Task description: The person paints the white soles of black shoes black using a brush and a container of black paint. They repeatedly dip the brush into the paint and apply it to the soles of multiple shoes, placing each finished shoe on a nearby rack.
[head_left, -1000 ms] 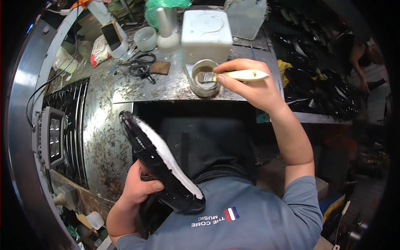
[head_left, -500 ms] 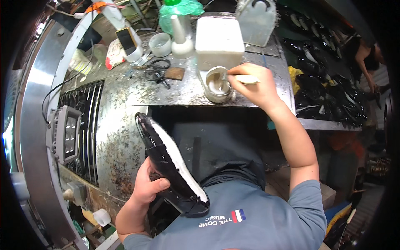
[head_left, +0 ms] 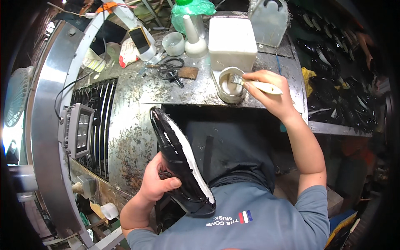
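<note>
A glossy black shoe point(head_left: 171, 152) is tilted in front of my body, toe end up toward the bench, with a white coated strip along the side of its bottom. My left hand point(head_left: 160, 179) is closed around the middle of the shoe, thumb across its near side. Over at the bench edge, my right hand point(head_left: 273, 93) pinches a flat brush point(head_left: 268, 87) by its pale handle. The bristles are at the mouth of a smeared round jar point(head_left: 230, 98), which has whitish residue inside. My right fingers sit just beside the jar's rim.
Behind the jar stands a white block-like container point(head_left: 232, 35). Left of it are a spouted white bottle point(head_left: 196, 46), a translucent cup point(head_left: 173, 44), black scissors point(head_left: 168, 74), a brown block point(head_left: 188, 73) and a phone point(head_left: 139, 39). Black shoes point(head_left: 325, 89) lie right; a lamp point(head_left: 82, 131) is left.
The view has shifted, so the scene sits further right. The brush has come partly out of the jar, its bristles now showing near the rim. My left hand still holds the shoe.
</note>
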A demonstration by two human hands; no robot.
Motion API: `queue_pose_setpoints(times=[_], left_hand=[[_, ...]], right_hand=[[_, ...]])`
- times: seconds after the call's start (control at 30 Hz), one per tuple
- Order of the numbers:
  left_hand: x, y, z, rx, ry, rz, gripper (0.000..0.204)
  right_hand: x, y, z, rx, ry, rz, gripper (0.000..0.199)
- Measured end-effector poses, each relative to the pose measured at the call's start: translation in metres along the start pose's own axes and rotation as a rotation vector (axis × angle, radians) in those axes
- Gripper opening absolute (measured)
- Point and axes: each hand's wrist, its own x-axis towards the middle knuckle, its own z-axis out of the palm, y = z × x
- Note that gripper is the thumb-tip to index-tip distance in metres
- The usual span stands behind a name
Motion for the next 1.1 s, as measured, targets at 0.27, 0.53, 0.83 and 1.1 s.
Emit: queue_pose_setpoints(times=[0.27, 0.53, 0.83, 1.1], left_hand=[[0.001, 0.004, -0.003, 0.026, -0.009, -0.003, 0.084], [0.004, 0.008, 0.002, 0.045, -0.019, -0.005, 0.086], [0.004, 0.009, 0.003, 0.036, -0.017, -0.024, 0.087], [0.006, 0.008, 0.0, 0.047, -0.027, -0.03, 0.084]], right_hand=[[-0.001, 0.008, 0.003, 0.001, -0.012, 0.068, 0.019], [-0.003, 0.004, 0.0, -0.059, -0.017, 0.034, 0.019], [-0.006, 0.001, 0.001, 0.022, 0.034, -0.024, 0.019], [-0.005, -0.002, -0.001, 0.038, 0.022, 0.049, 0.021]])
